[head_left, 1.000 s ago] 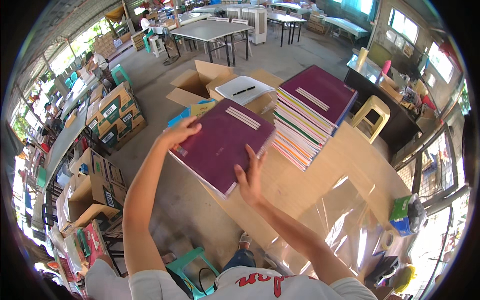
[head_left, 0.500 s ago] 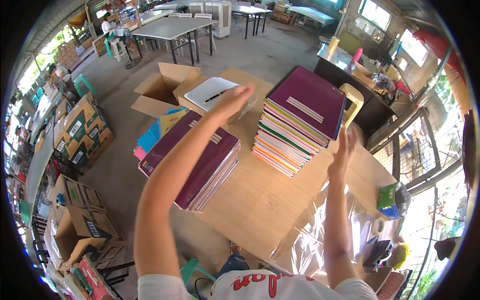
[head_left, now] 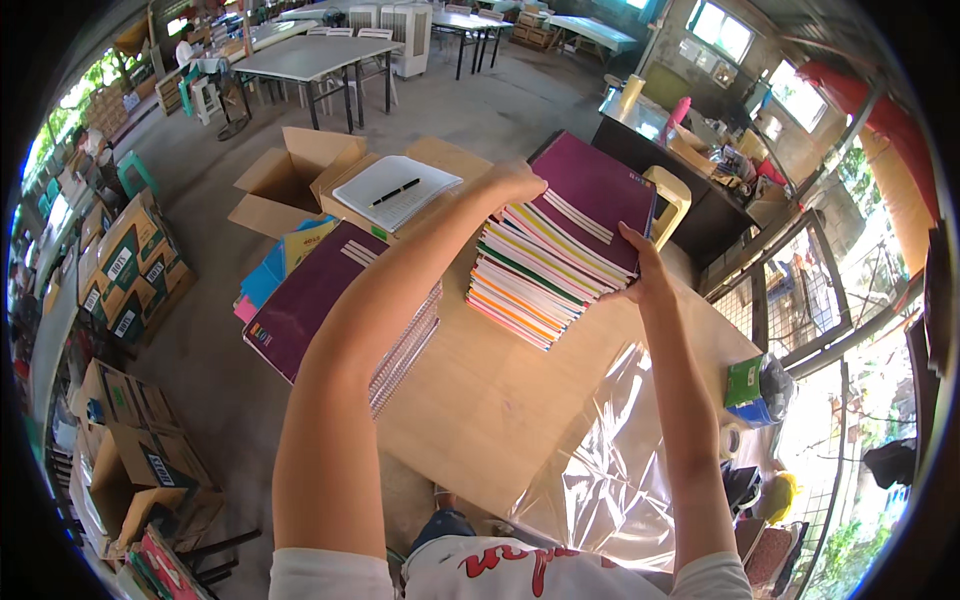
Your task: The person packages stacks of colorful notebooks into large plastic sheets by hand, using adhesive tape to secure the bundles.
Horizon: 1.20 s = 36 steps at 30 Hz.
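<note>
A tall stack of purple-covered spiral notebooks [head_left: 600,190] stands on the wooden table, its coloured page edges facing me. My left hand [head_left: 515,187] closes on the stack's left corner, near the top. On the near right corner is my right hand [head_left: 641,268], its thumb over the top cover and its fingers against the side. How many notebooks the hands grip is hidden. A second, lower stack of purple notebooks [head_left: 300,295] lies to the left, partly behind my left forearm. Beyond it an open notepad [head_left: 400,188] with a black pen [head_left: 394,193] rests on a cardboard box.
Clear plastic film [head_left: 610,460] covers the near right of the table [head_left: 480,400]. An open carton [head_left: 290,175] stands at the far left, beside blue and yellow sheets [head_left: 285,258]. A green and blue package [head_left: 757,390] sits by the right edge. A cream chair [head_left: 668,200] is behind the tall stack.
Both hands have come in to the tall stack, the left from above the notepad and the right from beside the stack. The view has shifted slightly.
</note>
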Each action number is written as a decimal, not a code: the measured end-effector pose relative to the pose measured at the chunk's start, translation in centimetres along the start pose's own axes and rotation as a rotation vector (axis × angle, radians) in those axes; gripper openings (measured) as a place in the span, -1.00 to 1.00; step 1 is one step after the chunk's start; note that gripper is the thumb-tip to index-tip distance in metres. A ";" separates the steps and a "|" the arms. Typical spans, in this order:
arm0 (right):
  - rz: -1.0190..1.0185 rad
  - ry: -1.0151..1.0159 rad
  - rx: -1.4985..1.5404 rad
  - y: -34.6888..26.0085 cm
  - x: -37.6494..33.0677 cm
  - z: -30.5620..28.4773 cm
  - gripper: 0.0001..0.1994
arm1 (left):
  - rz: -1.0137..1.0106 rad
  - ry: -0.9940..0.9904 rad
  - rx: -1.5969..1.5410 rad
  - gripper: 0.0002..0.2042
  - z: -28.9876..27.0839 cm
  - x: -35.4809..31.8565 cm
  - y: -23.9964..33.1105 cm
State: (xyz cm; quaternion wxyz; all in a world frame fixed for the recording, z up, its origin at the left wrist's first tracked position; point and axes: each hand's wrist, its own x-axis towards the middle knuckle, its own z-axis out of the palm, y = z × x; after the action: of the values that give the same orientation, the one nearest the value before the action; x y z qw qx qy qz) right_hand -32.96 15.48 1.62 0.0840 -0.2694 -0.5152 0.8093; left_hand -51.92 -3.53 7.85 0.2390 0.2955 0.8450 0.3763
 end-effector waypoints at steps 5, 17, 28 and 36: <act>0.009 0.094 -0.090 -0.5 -4.0 -2.8 -0.39 | 0.109 -0.021 -0.010 -0.32 2.9 -3.7 -0.4; -0.019 0.133 0.286 4.2 -29.6 -14.0 -0.60 | 1.634 0.575 -0.008 -0.40 19.5 -15.6 0.1; -0.884 0.736 -0.171 15.0 -37.7 -32.9 -0.05 | 0.713 -0.041 -0.746 -0.27 41.2 -21.9 12.5; -0.842 0.552 -0.310 18.7 -39.2 -37.9 0.32 | 0.586 -0.326 -0.855 0.46 50.1 -22.3 5.9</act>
State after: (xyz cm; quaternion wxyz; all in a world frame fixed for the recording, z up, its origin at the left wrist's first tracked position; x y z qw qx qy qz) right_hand 22.39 20.63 -13.40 0.4936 -0.2515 -0.6514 0.5185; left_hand -2.81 9.34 -13.75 0.3511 0.4497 0.4509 0.6864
